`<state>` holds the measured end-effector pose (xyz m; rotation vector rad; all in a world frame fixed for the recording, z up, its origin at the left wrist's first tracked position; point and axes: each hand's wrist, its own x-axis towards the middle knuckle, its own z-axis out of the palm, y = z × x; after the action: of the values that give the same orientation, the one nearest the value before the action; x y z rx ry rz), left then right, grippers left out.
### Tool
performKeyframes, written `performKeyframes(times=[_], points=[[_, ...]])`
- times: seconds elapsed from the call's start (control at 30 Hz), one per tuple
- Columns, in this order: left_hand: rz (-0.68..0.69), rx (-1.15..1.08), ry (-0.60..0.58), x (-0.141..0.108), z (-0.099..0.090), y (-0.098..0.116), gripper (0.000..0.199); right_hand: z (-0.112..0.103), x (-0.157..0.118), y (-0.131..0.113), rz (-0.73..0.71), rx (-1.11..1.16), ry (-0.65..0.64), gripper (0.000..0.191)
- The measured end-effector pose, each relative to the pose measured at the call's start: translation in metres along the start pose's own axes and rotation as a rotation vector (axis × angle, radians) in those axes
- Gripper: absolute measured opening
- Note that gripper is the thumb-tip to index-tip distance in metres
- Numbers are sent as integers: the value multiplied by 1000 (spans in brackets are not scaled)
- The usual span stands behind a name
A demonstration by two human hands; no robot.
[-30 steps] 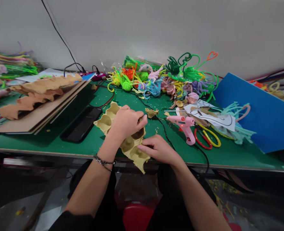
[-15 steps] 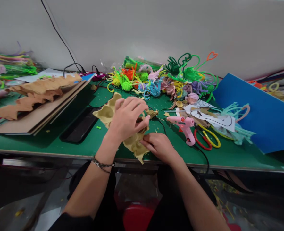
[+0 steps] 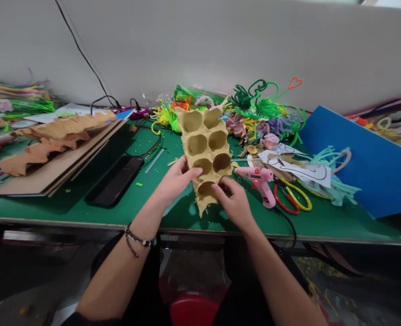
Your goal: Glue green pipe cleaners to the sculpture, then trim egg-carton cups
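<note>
A torn piece of tan egg carton (image 3: 206,155) is held up in front of me, its rows of round cups facing me and its lower edge ragged. My left hand (image 3: 177,180) grips its left side, thumb over a cup and fingers behind. At the lower right, my right hand (image 3: 233,199) pinches the carton with the thumb at the bottom cup; its other fingers are partly hidden behind. Just right of the right hand lies a pink glue gun (image 3: 260,181) on the green table (image 3: 166,206).
Red and yellow-handled scissors (image 3: 293,197) lie beyond the glue gun. A black phone (image 3: 115,181) and stacked cardboard (image 3: 51,170) are on the left. Fuzzy pipe cleaners (image 3: 264,102) pile up against the wall. A blue board (image 3: 363,163) leans at right; a glue stick (image 3: 155,161) lies behind.
The egg carton piece has been lifted and turned upright, cups now facing me. My left hand has moved from over its top to its left side; my right hand still grips the lower end.
</note>
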<state>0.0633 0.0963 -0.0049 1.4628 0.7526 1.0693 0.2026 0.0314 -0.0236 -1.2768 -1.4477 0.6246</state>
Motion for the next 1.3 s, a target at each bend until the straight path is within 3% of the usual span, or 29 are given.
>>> performKeyframes(times=[0.07,0.2,0.47,0.67,0.83,1.07,1.3], points=[[47,12,82,-4,7,-2,33,4,0,-1,133,219,79,18],[122,76,157,-6,16,-9,27,13,0,-1,381,607,77,23],[30,-69,283,-5,22,-11,22,12,3,0,442,715,195,25],[-16,-120,352,-11,29,-12,19,17,4,-2,560,841,189,31],[-19,-64,315,-14,35,-11,25,13,5,-4,575,894,172,33],[-14,-267,124,-7,28,-20,41,5,5,-4,611,896,31,34],[-118,-305,108,-8,26,-20,45,2,4,-4,493,723,-24,28]])
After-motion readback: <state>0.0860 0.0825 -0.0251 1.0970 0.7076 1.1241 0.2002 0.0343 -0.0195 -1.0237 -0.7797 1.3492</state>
